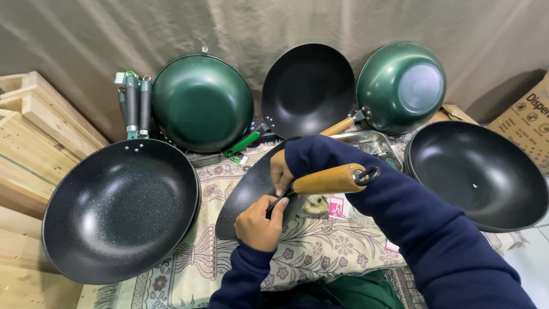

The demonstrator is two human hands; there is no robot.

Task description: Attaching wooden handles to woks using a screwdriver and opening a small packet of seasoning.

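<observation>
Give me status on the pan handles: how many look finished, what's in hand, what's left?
Looks done: the speckled black wok at left and the green wok, both with handles on.
In hand: the left hand and right hand meet at the joint where the wooden handle joins the dark pan.
Left: unclear. The black pan at right shows no handle, but it may be hidden.

Soft, even indoor light, a pale glare on the green pan (420, 86), sharp focus, wide-angle bending at the edges.

Brown cardboard box (529, 117) far right; small pink label (336, 206) on cloth
</observation>
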